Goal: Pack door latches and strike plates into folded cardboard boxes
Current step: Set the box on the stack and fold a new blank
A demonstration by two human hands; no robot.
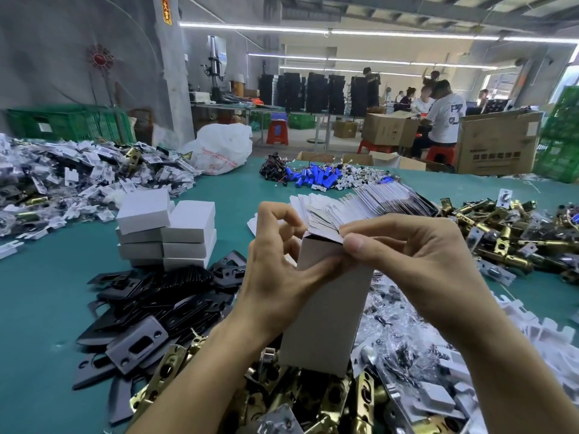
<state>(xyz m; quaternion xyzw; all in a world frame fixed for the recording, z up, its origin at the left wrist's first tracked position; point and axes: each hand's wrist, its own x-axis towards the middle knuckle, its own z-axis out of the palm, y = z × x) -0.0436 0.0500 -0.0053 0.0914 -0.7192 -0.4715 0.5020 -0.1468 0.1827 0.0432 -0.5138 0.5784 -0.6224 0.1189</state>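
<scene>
One wide-angle head view looks forward and down, close over the left hand (275, 264) and right hand (407, 255) at frame centre; the surface (44, 296) fills the lower half, the hall (376, 51) the upper.

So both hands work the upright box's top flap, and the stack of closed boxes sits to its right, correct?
No. The head view shows the stack of closed boxes to the left of the upright box; left hand and right hand do work its top flap.
</scene>
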